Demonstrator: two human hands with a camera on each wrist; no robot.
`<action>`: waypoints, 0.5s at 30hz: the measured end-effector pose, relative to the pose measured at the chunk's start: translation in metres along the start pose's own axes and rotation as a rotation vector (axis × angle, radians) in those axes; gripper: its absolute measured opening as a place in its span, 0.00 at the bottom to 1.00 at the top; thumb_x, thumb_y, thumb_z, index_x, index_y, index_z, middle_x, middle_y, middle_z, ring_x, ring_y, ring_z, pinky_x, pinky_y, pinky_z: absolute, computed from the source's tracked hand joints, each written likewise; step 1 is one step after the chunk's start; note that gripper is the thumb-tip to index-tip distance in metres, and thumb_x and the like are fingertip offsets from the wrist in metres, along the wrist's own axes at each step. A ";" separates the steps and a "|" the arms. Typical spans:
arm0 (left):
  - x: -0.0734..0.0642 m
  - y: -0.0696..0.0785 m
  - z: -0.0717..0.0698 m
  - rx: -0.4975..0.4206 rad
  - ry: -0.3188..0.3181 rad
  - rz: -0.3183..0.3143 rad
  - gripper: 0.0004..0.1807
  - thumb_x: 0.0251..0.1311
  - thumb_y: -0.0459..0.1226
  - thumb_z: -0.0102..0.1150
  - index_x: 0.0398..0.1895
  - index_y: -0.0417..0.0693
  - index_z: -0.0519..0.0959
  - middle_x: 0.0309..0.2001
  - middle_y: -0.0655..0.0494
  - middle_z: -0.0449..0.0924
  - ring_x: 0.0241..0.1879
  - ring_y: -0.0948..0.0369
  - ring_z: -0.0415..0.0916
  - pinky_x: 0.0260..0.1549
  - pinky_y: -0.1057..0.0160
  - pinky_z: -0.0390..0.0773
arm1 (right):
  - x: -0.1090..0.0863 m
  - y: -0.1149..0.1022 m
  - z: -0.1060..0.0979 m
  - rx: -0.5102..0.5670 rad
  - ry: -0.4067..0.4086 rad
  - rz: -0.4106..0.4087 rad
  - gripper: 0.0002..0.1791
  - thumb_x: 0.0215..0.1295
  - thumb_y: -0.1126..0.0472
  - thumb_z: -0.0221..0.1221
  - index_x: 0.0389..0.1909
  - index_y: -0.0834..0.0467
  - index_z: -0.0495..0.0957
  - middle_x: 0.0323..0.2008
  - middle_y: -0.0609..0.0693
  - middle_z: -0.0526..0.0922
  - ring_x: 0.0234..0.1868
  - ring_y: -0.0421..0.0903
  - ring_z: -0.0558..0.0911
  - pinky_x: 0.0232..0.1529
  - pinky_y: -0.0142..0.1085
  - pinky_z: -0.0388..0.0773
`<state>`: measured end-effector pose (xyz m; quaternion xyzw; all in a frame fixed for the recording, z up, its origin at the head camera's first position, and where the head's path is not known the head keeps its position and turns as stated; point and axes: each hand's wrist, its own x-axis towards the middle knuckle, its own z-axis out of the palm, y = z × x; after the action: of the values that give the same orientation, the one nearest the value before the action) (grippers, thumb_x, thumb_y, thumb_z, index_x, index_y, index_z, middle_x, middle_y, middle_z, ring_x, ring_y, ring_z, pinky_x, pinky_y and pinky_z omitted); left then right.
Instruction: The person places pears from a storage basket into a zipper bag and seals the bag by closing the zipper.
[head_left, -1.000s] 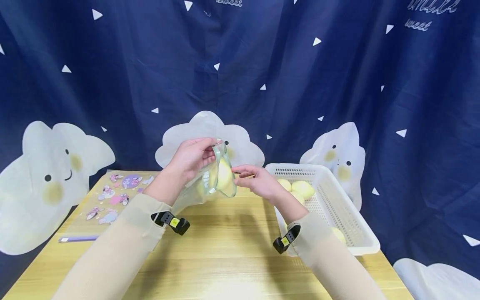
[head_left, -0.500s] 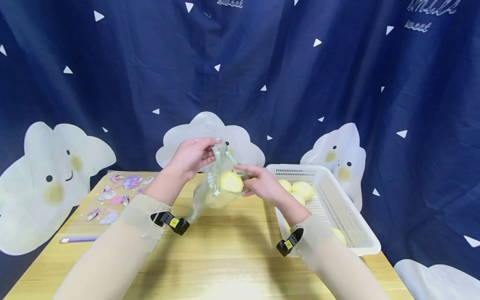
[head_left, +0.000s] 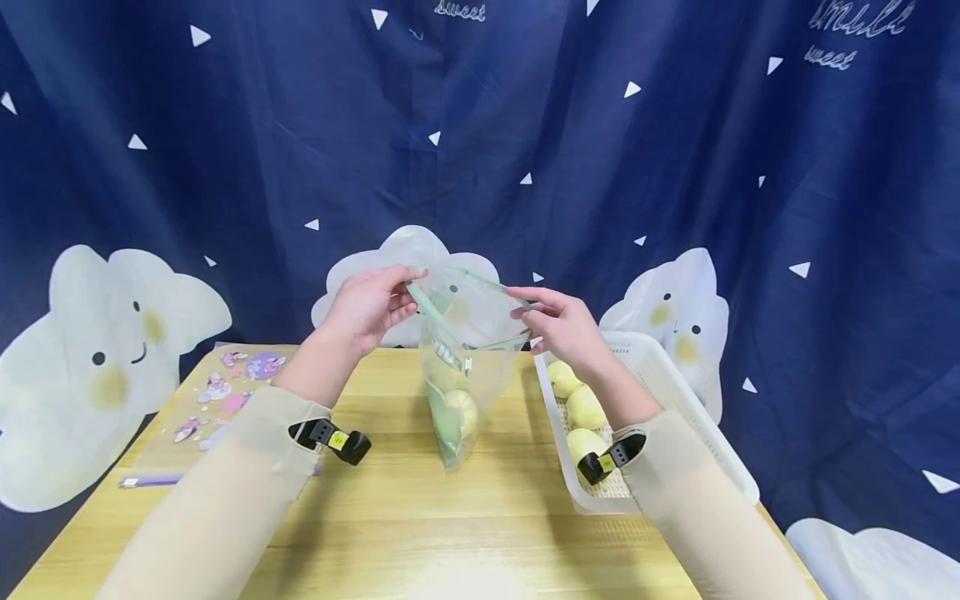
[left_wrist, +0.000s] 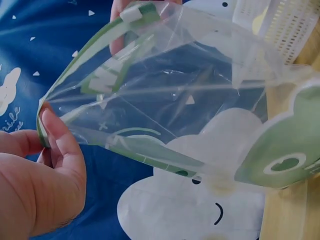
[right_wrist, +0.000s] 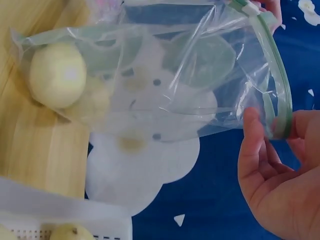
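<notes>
- Head view: I see both of the person's hands raised over the table [head_left: 465,542], with a clear plastic bag [head_left: 491,375] hanging between them.
- The left hand [head_left: 367,308] pinches one side of the bag's mouth, thumb and fingers drawn close together; my left wrist view shows the edge caught between them.
- The right hand [head_left: 566,329] holds the opposite side of that mouth. From my right wrist view I make out the green strip [right_wrist: 278,67] along the edge, gripped between thumb and fingers.
- The mouth is spread wide between the hands, and the bag's bottom hangs over the middle of the table; I cannot tell whether it touches the wood.
- Low inside the bag I count at least two pale yellow fruits [head_left: 461,411], one partly behind the other.
- To the right a white basket [head_left: 600,506] stands on the table, the right sleeve [head_left: 712,500] crossing in front of it. Loose fruit [head_left: 585,407] lies along its left side.
- To the left a printed pouch [head_left: 213,408] lies flat, with a purple strip [head_left: 150,481] at its near edge; the left sleeve [head_left: 217,492] covers part of it.
- Behind everything I have a dark blue curtain [head_left: 480,100] with white clouds and triangles.
</notes>
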<state>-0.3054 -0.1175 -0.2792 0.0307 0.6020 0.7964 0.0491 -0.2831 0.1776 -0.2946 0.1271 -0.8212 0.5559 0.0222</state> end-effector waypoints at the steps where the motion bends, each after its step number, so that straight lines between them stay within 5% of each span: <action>1: 0.000 -0.001 0.000 0.005 -0.010 -0.004 0.08 0.79 0.37 0.60 0.44 0.45 0.88 0.29 0.59 0.83 0.31 0.66 0.79 0.36 0.74 0.85 | 0.000 0.002 -0.002 -0.004 0.000 0.001 0.23 0.79 0.63 0.57 0.70 0.47 0.84 0.57 0.58 0.90 0.38 0.48 0.82 0.34 0.35 0.88; 10: 0.002 -0.007 0.002 0.019 -0.052 -0.030 0.08 0.81 0.38 0.59 0.47 0.47 0.87 0.31 0.60 0.83 0.32 0.67 0.79 0.39 0.74 0.87 | -0.002 0.021 -0.036 0.057 0.050 -0.013 0.22 0.83 0.58 0.59 0.71 0.62 0.80 0.64 0.53 0.86 0.41 0.39 0.91 0.36 0.30 0.87; 15: 0.002 -0.008 0.003 0.017 -0.042 -0.035 0.09 0.81 0.39 0.60 0.44 0.49 0.88 0.31 0.60 0.83 0.32 0.66 0.79 0.38 0.74 0.87 | -0.009 0.039 -0.058 -0.017 0.047 0.051 0.24 0.83 0.57 0.58 0.73 0.63 0.78 0.62 0.51 0.86 0.43 0.39 0.88 0.40 0.31 0.87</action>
<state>-0.3067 -0.1123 -0.2865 0.0373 0.6082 0.7894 0.0752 -0.2898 0.2463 -0.3090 0.0930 -0.8280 0.5522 0.0283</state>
